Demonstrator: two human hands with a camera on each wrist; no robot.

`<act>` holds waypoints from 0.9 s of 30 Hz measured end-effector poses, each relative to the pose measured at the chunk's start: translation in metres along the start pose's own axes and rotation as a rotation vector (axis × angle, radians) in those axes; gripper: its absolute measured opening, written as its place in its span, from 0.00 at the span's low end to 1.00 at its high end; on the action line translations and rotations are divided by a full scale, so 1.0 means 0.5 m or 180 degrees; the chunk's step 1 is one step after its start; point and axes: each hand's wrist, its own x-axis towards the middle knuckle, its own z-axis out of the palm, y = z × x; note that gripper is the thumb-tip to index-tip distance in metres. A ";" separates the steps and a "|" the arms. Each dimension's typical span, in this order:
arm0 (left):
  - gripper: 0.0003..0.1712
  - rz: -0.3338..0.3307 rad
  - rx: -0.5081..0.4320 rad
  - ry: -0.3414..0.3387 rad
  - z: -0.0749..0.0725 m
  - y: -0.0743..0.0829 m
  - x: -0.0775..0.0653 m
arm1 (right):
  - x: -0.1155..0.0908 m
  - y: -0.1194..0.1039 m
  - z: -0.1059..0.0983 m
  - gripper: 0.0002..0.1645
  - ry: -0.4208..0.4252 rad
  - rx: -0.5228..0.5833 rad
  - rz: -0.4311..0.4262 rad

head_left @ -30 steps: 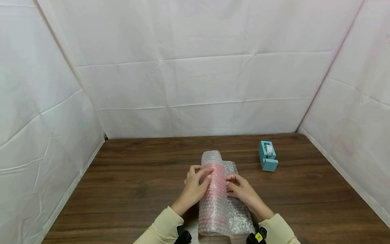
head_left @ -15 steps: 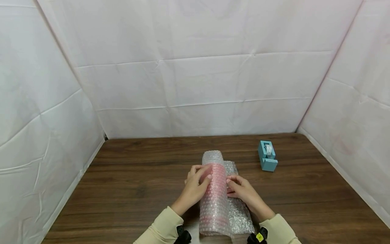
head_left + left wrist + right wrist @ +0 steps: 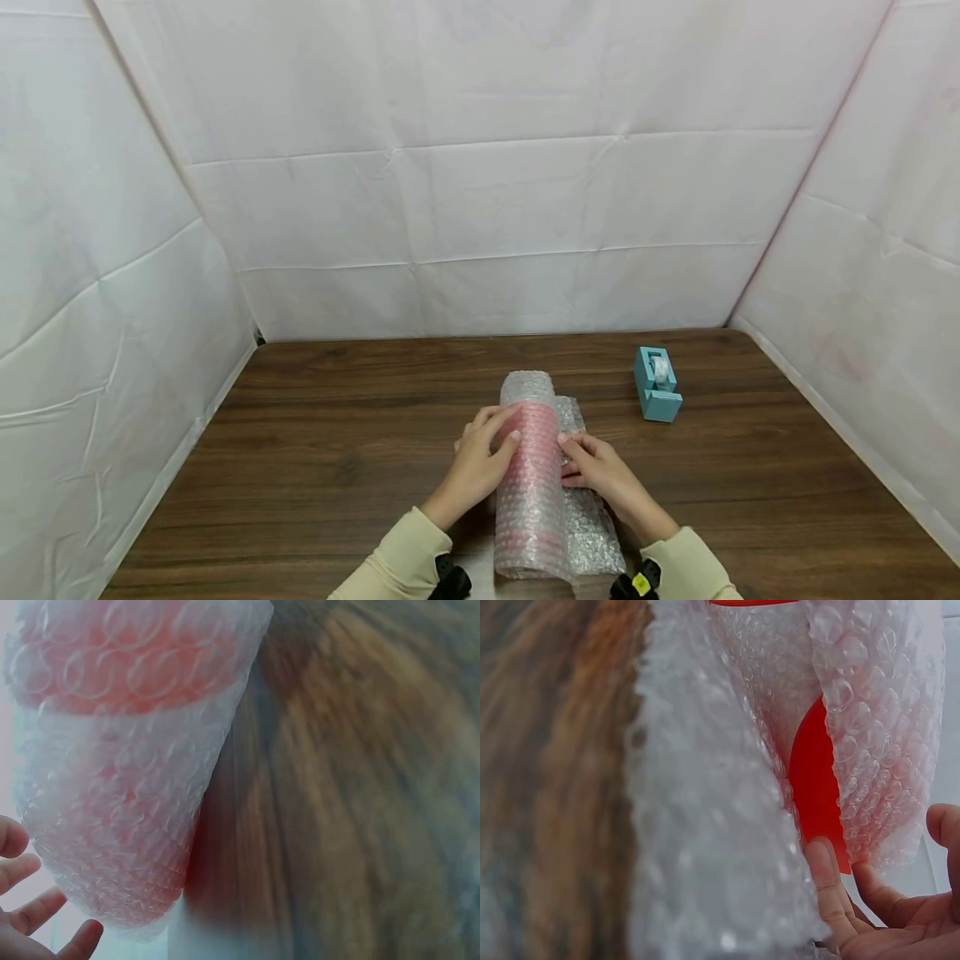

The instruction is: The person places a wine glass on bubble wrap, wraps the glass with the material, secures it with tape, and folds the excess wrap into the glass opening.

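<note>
A roll of clear bubble wrap [image 3: 531, 492] is wrapped round a red object [image 3: 814, 776], whose kind is mostly hidden. Against the roll's left side rests my left hand [image 3: 480, 454], its index finger and thumb on the wrap; in the left wrist view its fingers [image 3: 45, 904] are spread. My right hand [image 3: 600, 475] touches the roll's right edge. In the right wrist view its fingertips [image 3: 823, 859] meet the red object and the wrap's edge; whether they pinch it, I cannot tell. A loose flat length of bubble wrap [image 3: 592, 533] lies under that hand.
A blue tape dispenser [image 3: 657, 387] stands at the right rear of the brown wooden table [image 3: 337, 433]. White sheeting [image 3: 480, 200] encloses the table at the back and both sides. A white surface [image 3: 476, 567] shows below the roll's left side.
The roll has shifted slightly right. My right hand has shifted a little with it, and its thumb now lies against the roll's edge. My left hand has hardly moved.
</note>
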 end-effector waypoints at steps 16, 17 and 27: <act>0.24 0.0033 -0.0009 -0.0021 0.002 -0.001 0.002 | -0.001 -0.001 -0.010 0.32 -0.0204 0.0130 -0.0035; 0.24 0.0038 -0.0017 -0.0024 0.002 -0.002 0.003 | -0.001 -0.001 -0.010 0.32 -0.0217 0.0137 -0.0034; 0.26 0.0117 -0.0068 -0.0115 0.002 0.000 0.000 | -0.002 -0.001 -0.014 0.38 -0.0299 0.0125 -0.0064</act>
